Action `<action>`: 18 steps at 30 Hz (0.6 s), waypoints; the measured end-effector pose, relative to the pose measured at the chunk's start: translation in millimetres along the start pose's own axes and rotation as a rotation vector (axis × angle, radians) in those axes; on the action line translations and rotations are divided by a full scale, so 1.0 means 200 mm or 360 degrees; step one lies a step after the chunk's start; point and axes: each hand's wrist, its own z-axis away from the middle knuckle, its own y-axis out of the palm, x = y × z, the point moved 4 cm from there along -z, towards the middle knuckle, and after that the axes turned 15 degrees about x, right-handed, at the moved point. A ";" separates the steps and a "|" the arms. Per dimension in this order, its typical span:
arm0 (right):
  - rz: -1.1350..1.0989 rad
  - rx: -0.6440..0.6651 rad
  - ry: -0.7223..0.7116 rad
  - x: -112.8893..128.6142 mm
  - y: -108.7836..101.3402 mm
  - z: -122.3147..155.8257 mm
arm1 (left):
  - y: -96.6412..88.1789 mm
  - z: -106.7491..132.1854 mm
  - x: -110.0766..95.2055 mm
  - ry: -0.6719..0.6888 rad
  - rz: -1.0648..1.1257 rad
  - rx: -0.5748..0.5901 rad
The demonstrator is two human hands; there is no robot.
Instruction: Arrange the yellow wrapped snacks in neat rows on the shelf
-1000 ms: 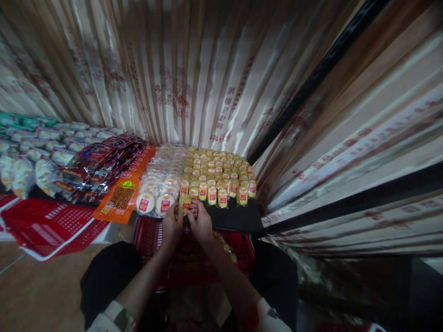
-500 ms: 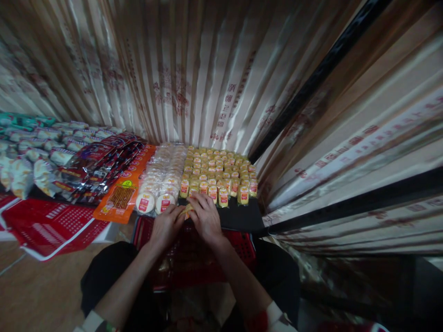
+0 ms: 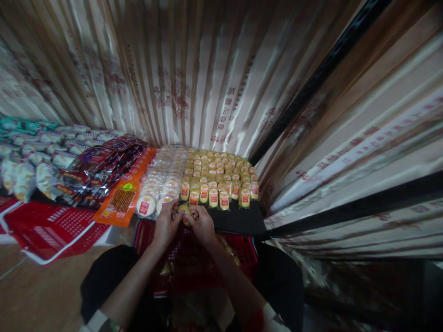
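Observation:
My left hand (image 3: 165, 224) and my right hand (image 3: 203, 223) meet at the front edge of a low black shelf (image 3: 238, 219). Both are closed on a small yellow snack packet (image 3: 184, 210) held between them. Just beyond my fingers stand rows of the same yellow packets with red labels (image 3: 218, 177). To their left lie round white cakes in clear wrap (image 3: 162, 184). A red shopping basket (image 3: 194, 258) sits under my forearms, with a few packets inside it.
Orange snack packs (image 3: 121, 199) and dark red packs (image 3: 93, 170) lie further left, then pale bagged goods (image 3: 24, 170). A flat red basket panel (image 3: 48, 228) rests on the wooden floor. Pleated cream curtains (image 3: 194, 78) hang behind and to the right.
My right hand reached forward to the front row of yellow packets, then came back to join my left hand on the packet. The view shifted slightly.

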 end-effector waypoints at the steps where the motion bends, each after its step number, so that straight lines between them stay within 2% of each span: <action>1: -0.0074 -0.0038 0.0029 -0.01 0.01 -0.01 | 0.00 0.00 0.00 0.0005 -0.0035 -0.0061; 4: -0.0224 -0.0195 0.0093 -0.04 0.05 -0.04 | -0.01 0.01 -0.02 0.0008 -0.0150 -0.0214; 6: -0.0252 -0.0289 0.0109 -0.05 0.07 -0.06 | 0.00 0.01 -0.01 -0.0011 -0.0171 -0.0234; 12: -0.0123 -0.0369 0.0067 0.00 0.08 -0.08 | 0.12 0.05 0.03 0.0074 -0.0150 -0.0141; 18: -0.0008 -0.0402 0.0000 0.02 0.08 -0.11 | 0.19 0.04 0.08 0.0040 -0.0145 -0.0052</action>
